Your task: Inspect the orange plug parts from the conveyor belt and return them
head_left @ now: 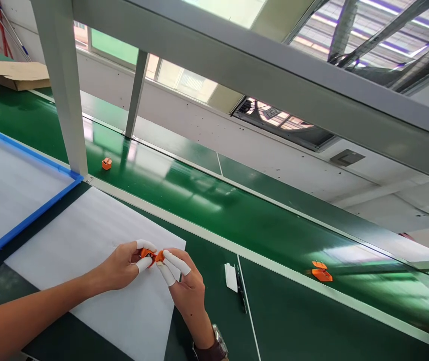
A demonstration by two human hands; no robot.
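Observation:
Over a white sheet (124,311) on the bench, both hands meet at a small orange plastic part. My left hand (126,260), with white finger cots on thumb and forefinger, pinches the larger orange piece (147,253), which has a dark inside. My right hand (184,278) also wears white finger cots and grips a smaller orange piece (159,256) at its right side. The two pieces touch or nearly touch; whether they are joined I cannot tell. A watch (219,342) is on my right wrist.
A green conveyor belt (199,195) runs behind the bench, carrying an orange part (106,163) at left and orange pieces (322,274) at right. A blue-rimmed tray (30,220) lies left. A white card (231,277) and a black pen-like tool (241,288) lie right. Grey frame posts (58,90) stand ahead.

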